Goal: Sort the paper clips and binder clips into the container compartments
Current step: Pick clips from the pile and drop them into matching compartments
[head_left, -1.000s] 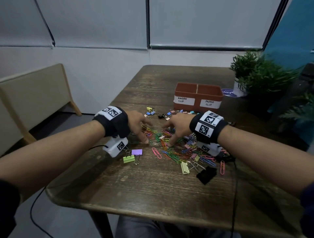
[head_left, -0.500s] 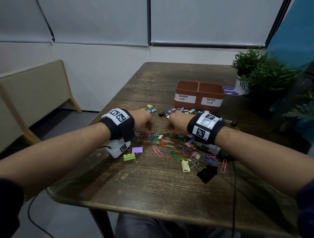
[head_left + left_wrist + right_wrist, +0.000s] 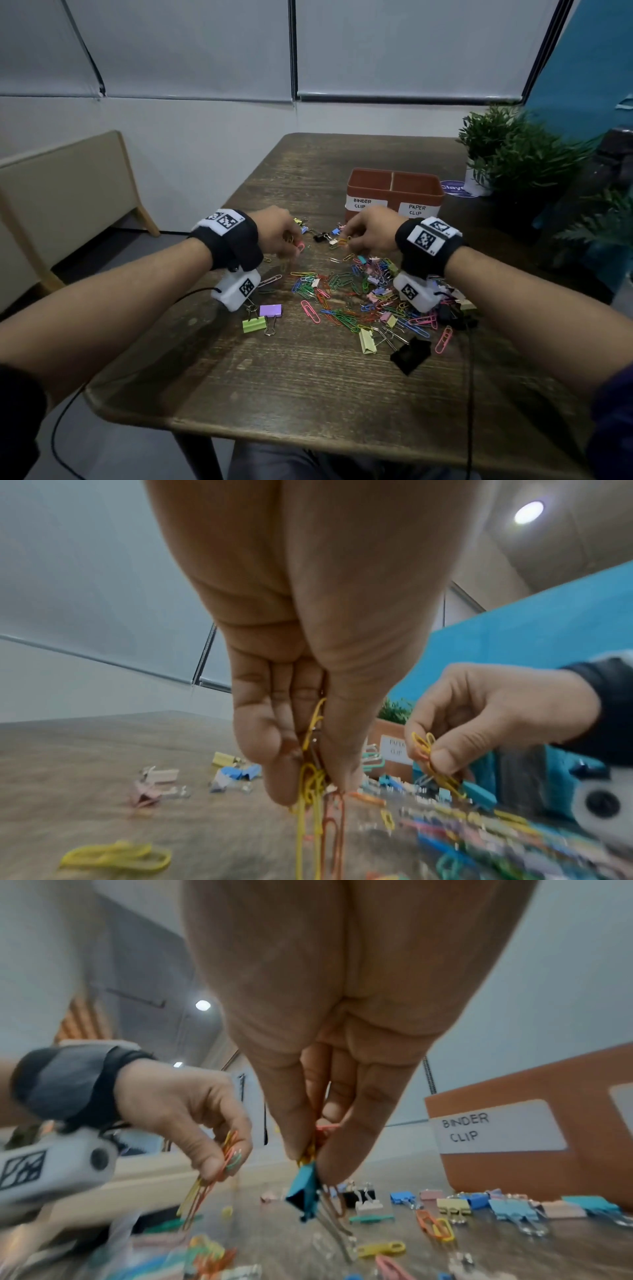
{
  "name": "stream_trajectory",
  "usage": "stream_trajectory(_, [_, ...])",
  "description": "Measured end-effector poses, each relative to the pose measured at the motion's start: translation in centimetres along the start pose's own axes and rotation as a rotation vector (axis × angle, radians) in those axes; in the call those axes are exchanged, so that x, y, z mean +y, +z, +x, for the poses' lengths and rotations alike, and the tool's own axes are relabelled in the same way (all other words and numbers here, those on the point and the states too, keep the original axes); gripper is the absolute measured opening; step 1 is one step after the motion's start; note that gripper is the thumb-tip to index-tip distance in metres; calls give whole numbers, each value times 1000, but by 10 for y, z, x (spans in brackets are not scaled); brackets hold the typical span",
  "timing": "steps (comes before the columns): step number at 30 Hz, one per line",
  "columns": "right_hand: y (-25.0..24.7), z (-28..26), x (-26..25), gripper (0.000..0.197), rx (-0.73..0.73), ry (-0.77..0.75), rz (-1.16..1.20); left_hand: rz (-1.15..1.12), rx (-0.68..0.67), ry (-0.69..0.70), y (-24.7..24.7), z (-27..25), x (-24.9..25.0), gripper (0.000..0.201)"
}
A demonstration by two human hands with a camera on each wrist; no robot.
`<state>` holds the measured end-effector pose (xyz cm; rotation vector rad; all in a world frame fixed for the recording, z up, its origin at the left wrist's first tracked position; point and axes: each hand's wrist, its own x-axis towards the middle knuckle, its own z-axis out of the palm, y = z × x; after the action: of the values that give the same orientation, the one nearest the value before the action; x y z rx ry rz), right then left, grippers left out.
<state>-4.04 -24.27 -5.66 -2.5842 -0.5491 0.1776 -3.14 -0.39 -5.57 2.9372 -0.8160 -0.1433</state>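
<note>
Two large binder clips, a black one [image 3: 410, 353] and a pale green one [image 3: 367, 341], lie nearest our edge of the desk [image 3: 308, 394], with a green clip [image 3: 253, 324] and a purple clip [image 3: 270, 310] toward the left edge. Past them a heap of coloured paper clips [image 3: 342, 301] and small binder clips spreads across the middle of the desk. Above the far side of that heap we hold both hands off the surface. Our left hand [image 3: 279, 230] pinches a bunch of yellow and orange paper clips [image 3: 316, 799] between thumb and fingers [image 3: 270, 750]. Our right hand [image 3: 371, 229] pinches yellow and orange paper clips [image 3: 343, 242], and in the right wrist view a teal binder clip [image 3: 304, 1191] hangs from them. Beyond stands the brown container [image 3: 394, 195], its left compartment labelled BINDER CLIP, its right PAPER CLIP. A potted plant [image 3: 496, 154] sits at the far right corner.
</note>
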Motion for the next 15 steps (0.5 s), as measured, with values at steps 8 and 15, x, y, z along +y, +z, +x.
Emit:
stream_trajectory(8, [-61,5,56,15,381,161,454,-295,99,21,-43,42,14,17])
stream_trajectory(15, [-98,14,118,11,495,291,727,-495,130,42,-67,122,51,18])
